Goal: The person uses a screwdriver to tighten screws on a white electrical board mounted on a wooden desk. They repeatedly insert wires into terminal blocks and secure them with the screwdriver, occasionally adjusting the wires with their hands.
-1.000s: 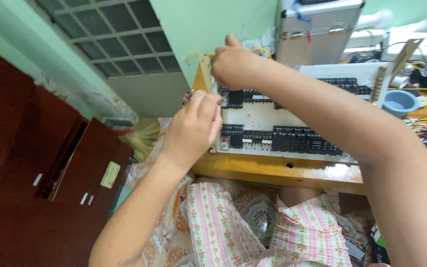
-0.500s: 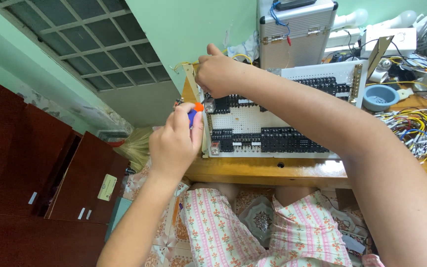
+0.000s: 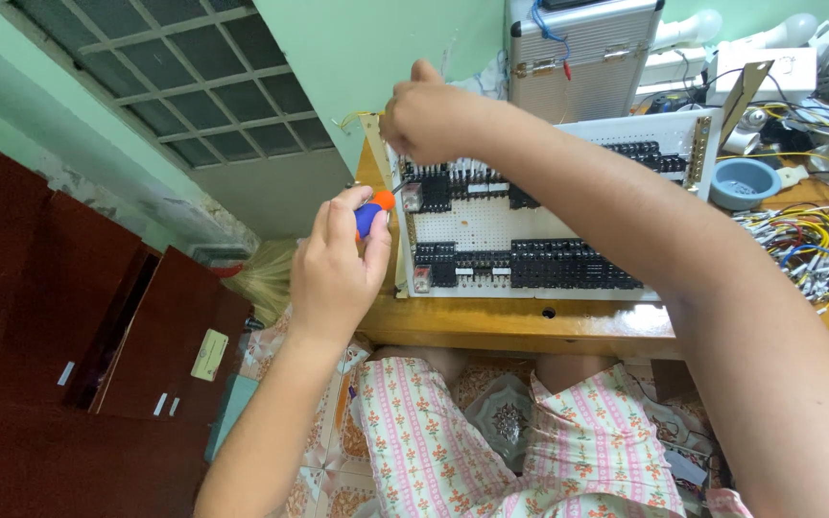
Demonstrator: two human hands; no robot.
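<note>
While the person's lap in pink flowered cloth [image 3: 491, 451] fills the near foreground, the left hand [image 3: 338, 269] is raised just above it, its fingers wrapped tight around a small screwdriver [image 3: 372, 213] with a blue and orange handle. That tool points rightward, its tip at the left edge of a white perforated board [image 3: 549, 225] that lies on the wooden table [image 3: 530, 326]. Rows of black terminal blocks [image 3: 530, 264] cross the board's lower part, and another row runs along its upper part. Farther off, the right hand [image 3: 429, 120] reaches across to the board's upper left corner, fingers bunched together on something there; whether it pinches a wire or a block I cannot tell. To the right lie a bundle of coloured wires [image 3: 808, 249] and a small blue bowl [image 3: 745, 182]. Beyond the board stands a silver metal case [image 3: 582, 48] against the green wall.
</note>
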